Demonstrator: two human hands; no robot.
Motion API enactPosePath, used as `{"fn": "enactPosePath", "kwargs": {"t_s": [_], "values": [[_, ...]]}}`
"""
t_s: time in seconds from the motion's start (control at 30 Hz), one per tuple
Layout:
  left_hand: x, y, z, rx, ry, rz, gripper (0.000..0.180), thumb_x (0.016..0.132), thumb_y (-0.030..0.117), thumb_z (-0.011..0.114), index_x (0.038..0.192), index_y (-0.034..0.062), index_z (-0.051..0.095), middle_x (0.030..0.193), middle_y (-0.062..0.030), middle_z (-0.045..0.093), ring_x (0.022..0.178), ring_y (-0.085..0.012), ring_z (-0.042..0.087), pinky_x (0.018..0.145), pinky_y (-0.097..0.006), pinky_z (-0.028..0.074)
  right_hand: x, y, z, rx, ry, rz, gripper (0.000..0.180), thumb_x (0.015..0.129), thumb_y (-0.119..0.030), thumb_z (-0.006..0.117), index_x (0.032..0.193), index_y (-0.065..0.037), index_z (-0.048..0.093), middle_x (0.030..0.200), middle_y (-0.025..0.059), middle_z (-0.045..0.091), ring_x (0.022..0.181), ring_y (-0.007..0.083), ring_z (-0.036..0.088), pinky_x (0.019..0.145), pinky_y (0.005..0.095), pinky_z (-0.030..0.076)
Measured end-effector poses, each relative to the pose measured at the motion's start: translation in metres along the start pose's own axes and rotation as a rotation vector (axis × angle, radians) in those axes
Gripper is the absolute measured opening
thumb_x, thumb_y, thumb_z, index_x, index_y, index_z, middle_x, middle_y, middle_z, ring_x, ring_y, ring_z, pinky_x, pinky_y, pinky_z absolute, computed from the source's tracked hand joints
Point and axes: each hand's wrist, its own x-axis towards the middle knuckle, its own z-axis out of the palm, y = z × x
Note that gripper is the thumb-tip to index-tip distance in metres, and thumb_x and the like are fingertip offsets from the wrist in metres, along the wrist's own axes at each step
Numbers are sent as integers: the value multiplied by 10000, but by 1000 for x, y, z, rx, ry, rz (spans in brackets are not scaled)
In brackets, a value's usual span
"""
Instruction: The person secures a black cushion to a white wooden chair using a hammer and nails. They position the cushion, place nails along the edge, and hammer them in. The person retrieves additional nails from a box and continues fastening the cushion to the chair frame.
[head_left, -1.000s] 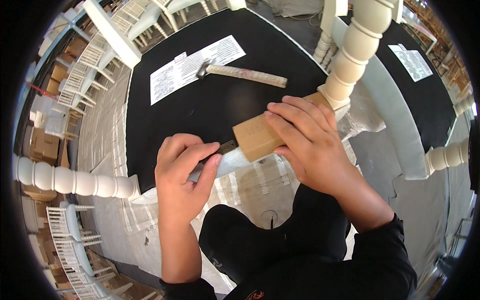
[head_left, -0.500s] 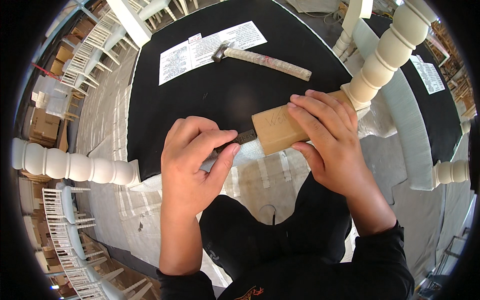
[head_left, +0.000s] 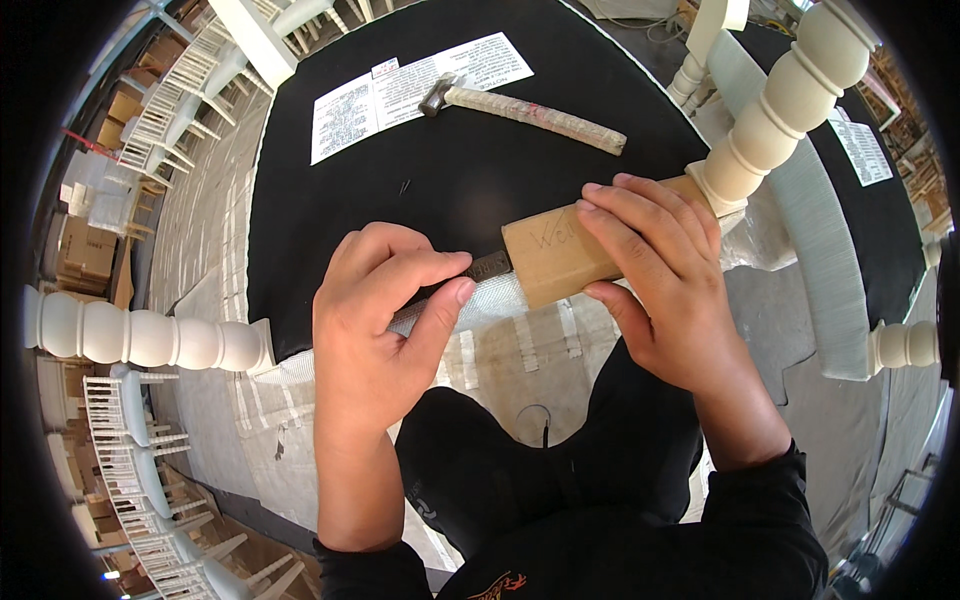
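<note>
Here left hand (head_left: pixel 375 325) grips a dark tool (head_left: pixel 470 275), right hand (head_left: pixel 665 285) clasps the wooden block (head_left: pixel 555 255).

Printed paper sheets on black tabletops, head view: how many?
2. One sheet lies at the far edge of the near black table, under the hammer head. Another sheet lies on the right-hand table. More may be out of view.

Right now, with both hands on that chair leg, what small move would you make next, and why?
Probably press the dark tool in the left hand firmly against the bare wooden end, since its tip already meets that face and the right hand steadies the leg.
</note>
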Motion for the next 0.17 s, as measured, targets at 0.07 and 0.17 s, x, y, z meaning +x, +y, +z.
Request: {"fn": "enactPosePath", "kwargs": {"t_s": [0.07,0.17], "values": [[1,1,0,-2,-6,-8,235,830,-22,885,1056,23,837,990,-86,707,893,-207,681,799,-315,520,0,0,0,0,-4,2,604,838,-136,859,1414,-51,697,1484,115,665,1393,355,613,1182,517,411],[0,2,1,-3,-15,-26,221,846,-4,884,1060,22,839,991,-84,709,893,-213,683,808,-320,522,-1,2,1,0,-10,7,603,842,-138,858,1417,-54,696,1489,115,662,1396,354,611,1185,520,407]]}}
